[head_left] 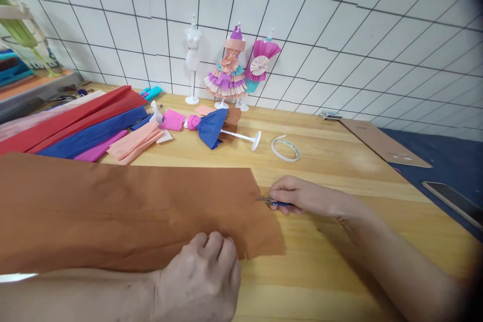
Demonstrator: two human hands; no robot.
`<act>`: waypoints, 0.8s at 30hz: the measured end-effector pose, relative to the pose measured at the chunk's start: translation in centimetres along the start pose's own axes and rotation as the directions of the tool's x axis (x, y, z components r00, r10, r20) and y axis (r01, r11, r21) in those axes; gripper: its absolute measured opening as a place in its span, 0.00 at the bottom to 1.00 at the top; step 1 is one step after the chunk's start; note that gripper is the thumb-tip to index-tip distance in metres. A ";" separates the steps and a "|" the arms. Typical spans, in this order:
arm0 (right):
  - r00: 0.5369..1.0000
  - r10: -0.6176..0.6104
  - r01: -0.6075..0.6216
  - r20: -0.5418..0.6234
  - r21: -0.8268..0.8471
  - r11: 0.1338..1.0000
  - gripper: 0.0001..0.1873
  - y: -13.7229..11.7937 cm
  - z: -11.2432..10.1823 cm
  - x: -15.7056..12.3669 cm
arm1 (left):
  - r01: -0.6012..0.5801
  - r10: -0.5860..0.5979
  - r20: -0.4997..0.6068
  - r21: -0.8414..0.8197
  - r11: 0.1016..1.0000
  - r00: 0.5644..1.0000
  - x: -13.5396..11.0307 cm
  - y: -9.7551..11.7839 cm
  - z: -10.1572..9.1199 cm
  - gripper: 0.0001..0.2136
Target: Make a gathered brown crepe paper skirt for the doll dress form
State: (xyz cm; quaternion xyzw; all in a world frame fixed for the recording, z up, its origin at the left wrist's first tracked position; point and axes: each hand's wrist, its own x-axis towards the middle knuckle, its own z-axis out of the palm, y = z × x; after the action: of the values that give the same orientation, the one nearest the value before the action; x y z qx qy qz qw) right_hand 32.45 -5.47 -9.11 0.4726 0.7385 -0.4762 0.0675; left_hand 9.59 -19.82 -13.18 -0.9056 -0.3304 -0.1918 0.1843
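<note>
A wide sheet of brown crepe paper [143, 211] stretches across the left and middle of the table. At its near edge my left hand [206, 276] is closed, knuckles up, gripping the paper; the fingertips are hidden. My right hand [292, 193] is closed round a small pair of scissors [277, 203] with blue handles. The blades point left and overlap the sheet's right edge, which runs slanted and uneven down to the near corner.
Beyond the sheet lies a mini mannequin [211, 128] in pink and blue paper. A tape roll [286, 148] is right of it. Colored paper strips [75, 121] pile up left. A bare mannequin [192, 50] and two dressed ones [228, 70] stand by the tiled wall. A phone [455, 201] lies far right.
</note>
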 end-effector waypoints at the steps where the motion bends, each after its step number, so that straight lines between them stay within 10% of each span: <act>1: 1.000 -0.002 0.002 -0.002 -0.010 1.000 0.19 -0.1 0.1 0.0 | 0.000 0.000 0.004 -0.005 1.000 1.000 0.0 0.0 0.0 0.04; 24: 0.993 -0.076 0.052 -0.093 -0.239 0.970 0.19 -0.6 1.0 -0.3 | -0.045 0.046 0.055 -0.016 0.999 0.997 0.1 -0.1 -0.4 0.03</act>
State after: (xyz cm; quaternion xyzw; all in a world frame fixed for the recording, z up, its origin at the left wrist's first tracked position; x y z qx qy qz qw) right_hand 31.80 -6.54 -9.07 0.4607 0.8072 -0.3622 0.0703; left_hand 9.56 -19.88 -12.76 -0.9192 -0.3133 -0.1646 0.1726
